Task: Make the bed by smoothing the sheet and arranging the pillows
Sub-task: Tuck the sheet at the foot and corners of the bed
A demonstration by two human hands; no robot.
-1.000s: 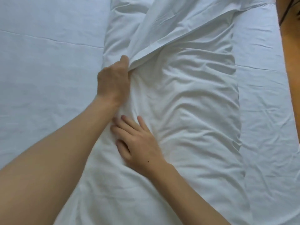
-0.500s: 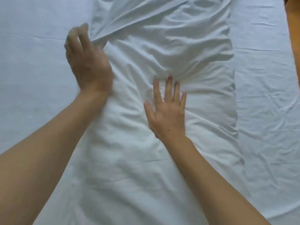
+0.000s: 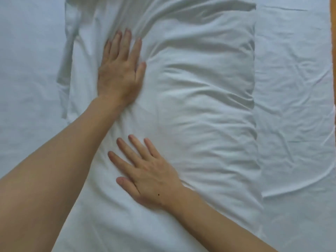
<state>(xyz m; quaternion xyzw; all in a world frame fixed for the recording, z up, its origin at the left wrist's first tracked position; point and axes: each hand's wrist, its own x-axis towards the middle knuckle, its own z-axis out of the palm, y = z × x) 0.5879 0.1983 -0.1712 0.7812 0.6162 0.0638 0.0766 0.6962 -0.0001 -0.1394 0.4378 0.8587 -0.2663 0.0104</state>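
The pillowcase flap pinched a second ago has been let go, and now both hands, left hand [image 3: 120, 73] and right hand [image 3: 147, 177], are pressed flat, fingers straight, on the white pillow [image 3: 200, 106] at centre frame, so smoothing appears underway.

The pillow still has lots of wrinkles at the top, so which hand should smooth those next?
Probably the left hand. It lies flat on the pillow with its fingertips right at the bunched wrinkles near the top. The right hand rests flat lower down, on a smoother part, farther from them.
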